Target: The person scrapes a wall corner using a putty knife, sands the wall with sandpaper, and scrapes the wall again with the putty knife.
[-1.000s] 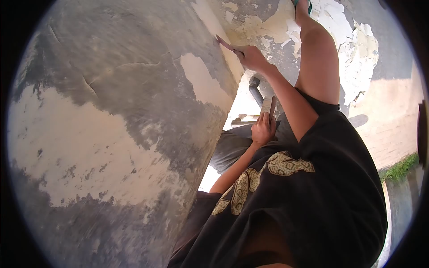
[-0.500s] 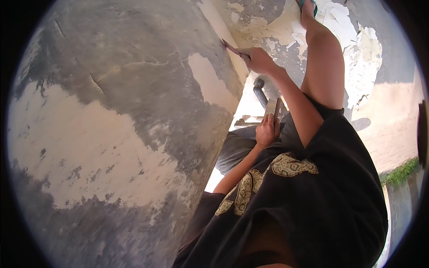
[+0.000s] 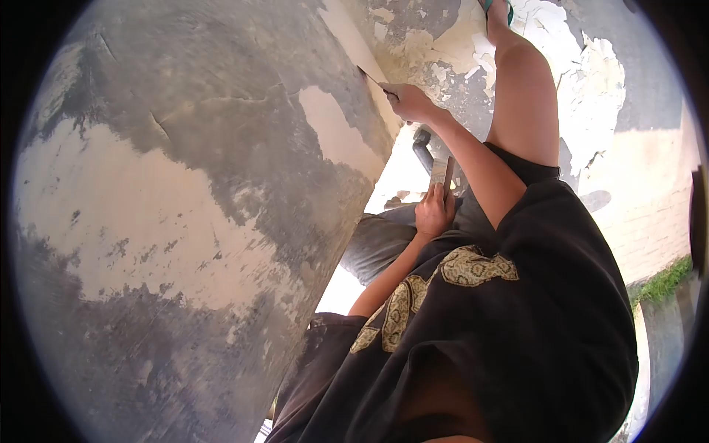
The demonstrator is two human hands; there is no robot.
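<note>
My right hand [image 3: 412,103] is closed round a putty knife [image 3: 373,79], whose thin blade is seen nearly edge-on against the wall's edge strip. The wall [image 3: 244,155] fills the left side, grey with pale smoothed patches. Lower down, close to my body, my left hand [image 3: 434,214] grips a second, wider flat scraper [image 3: 441,173] pointing upward. Its handle is hidden by my fingers, and I cannot tell how much filler is on it.
Behind the left hand stands a dark pipe elbow [image 3: 423,148]. My bare leg [image 3: 528,103] stretches up to a green sandal, over a floor [image 3: 591,96] strewn with pale flakes. Grass [image 3: 665,284] grows at the far right, beside a pale paved strip.
The view has shifted slightly, so everything sits a little further left. My right hand's putty knife has turned and shows a thinner edge. Both hands keep their tools.
</note>
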